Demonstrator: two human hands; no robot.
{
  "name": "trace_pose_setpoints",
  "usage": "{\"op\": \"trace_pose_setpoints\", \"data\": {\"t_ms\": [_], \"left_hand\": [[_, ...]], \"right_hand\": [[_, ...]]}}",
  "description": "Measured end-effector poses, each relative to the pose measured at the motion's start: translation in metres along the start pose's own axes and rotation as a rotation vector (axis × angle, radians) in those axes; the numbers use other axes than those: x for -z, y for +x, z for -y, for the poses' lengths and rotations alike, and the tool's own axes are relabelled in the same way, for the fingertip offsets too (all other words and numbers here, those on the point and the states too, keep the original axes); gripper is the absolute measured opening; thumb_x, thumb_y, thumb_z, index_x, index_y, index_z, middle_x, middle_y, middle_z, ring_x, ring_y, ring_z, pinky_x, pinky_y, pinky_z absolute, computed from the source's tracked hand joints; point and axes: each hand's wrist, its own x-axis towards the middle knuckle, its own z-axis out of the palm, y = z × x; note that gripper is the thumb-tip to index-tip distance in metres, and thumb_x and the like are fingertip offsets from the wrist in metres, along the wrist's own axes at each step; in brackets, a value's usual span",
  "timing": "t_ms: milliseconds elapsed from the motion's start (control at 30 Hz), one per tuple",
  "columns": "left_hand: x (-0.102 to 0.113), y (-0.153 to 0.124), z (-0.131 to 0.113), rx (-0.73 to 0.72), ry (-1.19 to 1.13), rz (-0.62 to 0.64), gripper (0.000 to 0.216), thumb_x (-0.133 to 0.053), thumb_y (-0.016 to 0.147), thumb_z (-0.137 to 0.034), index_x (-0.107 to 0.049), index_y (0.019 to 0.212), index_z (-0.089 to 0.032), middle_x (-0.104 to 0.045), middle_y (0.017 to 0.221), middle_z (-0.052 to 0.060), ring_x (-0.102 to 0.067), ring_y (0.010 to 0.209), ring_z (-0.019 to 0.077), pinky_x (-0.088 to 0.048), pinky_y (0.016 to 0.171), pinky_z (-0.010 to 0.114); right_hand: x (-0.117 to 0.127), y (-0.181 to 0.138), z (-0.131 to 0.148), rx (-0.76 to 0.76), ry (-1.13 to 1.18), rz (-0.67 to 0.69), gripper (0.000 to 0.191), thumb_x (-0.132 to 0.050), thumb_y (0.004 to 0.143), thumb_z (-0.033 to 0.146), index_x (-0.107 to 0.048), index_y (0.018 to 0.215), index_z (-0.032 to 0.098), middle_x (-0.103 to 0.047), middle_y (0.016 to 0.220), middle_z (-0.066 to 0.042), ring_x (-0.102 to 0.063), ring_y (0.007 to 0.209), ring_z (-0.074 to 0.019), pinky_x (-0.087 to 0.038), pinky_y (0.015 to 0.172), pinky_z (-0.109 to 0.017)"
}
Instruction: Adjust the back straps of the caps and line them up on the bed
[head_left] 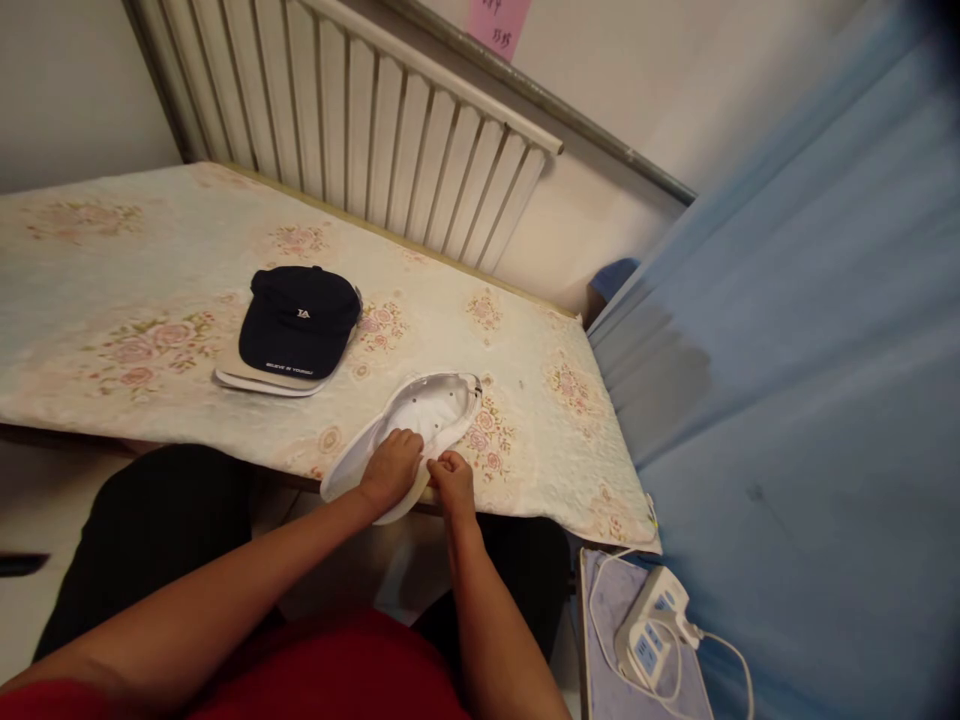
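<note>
A white baseball cap (435, 405) lies tipped over at the near edge of the table, its hollow inside facing up and its brim toward me. My left hand (394, 465) reaches into the cap near the brim, with its fingers curled on the inner band. Pinched at the cap's right rim are the fingers of my right hand (452, 482); a small yellowish bit shows by them, too small to name. To the left rests a stack of caps, a dark navy cap (300, 320) with white lettering on top of lighter ones.
A flowered quilted cover (540, 440) spreads over the table. Behind it stands a white radiator (360, 130). A blue curtain (787, 350) hangs at the right. A white power strip (651, 625) with cables sits on a small stand at the lower right.
</note>
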Motion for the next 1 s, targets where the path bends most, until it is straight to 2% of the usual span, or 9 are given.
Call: {"op": "trace_pose_setpoints", "data": {"t_ms": [133,200,300,367,467,567,667,833,1000], "left_hand": [[-0.002,-0.018,0.0,-0.127,0.044,0.028,0.017,-0.041,0.088,-0.021,-0.057,0.084,-0.017,-0.058,0.087,0.009,-0.051,0.089,0.0246,-0.04,0.086,0.04],[-0.006,-0.026,-0.001,-0.165,0.078,0.005,0.018,-0.044,0.088,-0.028,-0.057,0.093,-0.016,-0.058,0.093,0.011,-0.05,0.092,0.0255,-0.04,0.088,0.041],[-0.013,-0.033,-0.006,-0.146,0.116,-0.031,0.035,-0.052,0.083,-0.033,-0.052,0.113,-0.014,-0.056,0.108,0.014,-0.048,0.103,0.028,-0.039,0.091,0.043],[-0.017,-0.034,-0.01,-0.12,0.149,-0.026,0.043,-0.053,0.081,-0.029,-0.047,0.121,-0.011,-0.053,0.115,0.016,-0.046,0.107,0.0291,-0.038,0.093,0.044],[-0.017,-0.033,-0.015,-0.1,0.193,0.031,0.045,-0.048,0.08,-0.019,-0.046,0.123,-0.007,-0.053,0.115,0.018,-0.046,0.107,0.0287,-0.036,0.094,0.044],[-0.01,-0.033,-0.017,-0.119,0.211,0.113,0.042,-0.046,0.076,-0.014,-0.049,0.118,-0.007,-0.054,0.109,0.016,-0.046,0.103,0.0278,-0.037,0.092,0.043],[0.001,-0.036,-0.016,-0.145,0.214,0.171,0.041,-0.048,0.072,-0.012,-0.052,0.113,-0.01,-0.055,0.108,0.014,-0.046,0.104,0.0278,-0.037,0.092,0.042],[0.016,-0.04,-0.007,-0.155,0.221,0.221,0.043,-0.048,0.068,-0.007,-0.054,0.11,-0.012,-0.056,0.108,0.013,-0.047,0.105,0.0271,-0.036,0.093,0.041],[0.031,-0.037,0.007,-0.197,0.23,0.219,0.038,-0.044,0.075,-0.004,-0.054,0.11,-0.014,-0.06,0.107,0.012,-0.05,0.108,0.0259,-0.036,0.094,0.041]], "right_hand": [[-0.002,-0.001,0.002,-0.013,-0.006,-0.036,0.019,-0.064,0.06,0.033,-0.049,0.063,0.022,-0.037,0.047,0.012,-0.035,0.044,-0.0075,-0.039,0.047,-0.021],[-0.002,-0.002,0.004,-0.014,-0.016,-0.049,0.019,-0.063,0.061,0.034,-0.049,0.062,0.022,-0.038,0.047,0.011,-0.036,0.044,-0.0079,-0.037,0.046,-0.021],[-0.003,-0.002,0.006,-0.025,-0.037,-0.063,0.021,-0.063,0.064,0.037,-0.049,0.062,0.021,-0.041,0.049,0.01,-0.039,0.045,-0.0084,-0.037,0.045,-0.021],[-0.004,-0.002,0.008,-0.033,-0.053,-0.08,0.024,-0.062,0.065,0.04,-0.049,0.062,0.021,-0.042,0.051,0.009,-0.041,0.046,-0.0084,-0.04,0.046,-0.021],[-0.007,-0.002,0.012,-0.039,-0.077,-0.119,0.028,-0.061,0.067,0.043,-0.045,0.059,0.021,-0.041,0.05,0.009,-0.043,0.047,-0.0084,-0.043,0.045,-0.02],[-0.01,0.0,0.015,-0.056,-0.095,-0.16,0.026,-0.06,0.068,0.041,-0.044,0.061,0.021,-0.042,0.048,0.009,-0.046,0.046,-0.0094,-0.042,0.041,-0.02],[-0.012,0.002,0.019,-0.088,-0.099,-0.189,0.016,-0.058,0.07,0.034,-0.049,0.067,0.02,-0.048,0.047,0.008,-0.052,0.044,-0.0121,-0.044,0.039,-0.022],[-0.008,0.006,0.027,-0.135,-0.091,-0.24,0.006,-0.049,0.076,0.024,-0.051,0.073,0.019,-0.053,0.041,0.005,-0.055,0.037,-0.0159,-0.046,0.038,-0.026],[-0.007,0.002,0.031,-0.129,-0.073,-0.234,0.0,-0.048,0.076,0.02,-0.048,0.077,0.02,-0.056,0.04,0.003,-0.057,0.037,-0.0168,-0.047,0.037,-0.025]]}}
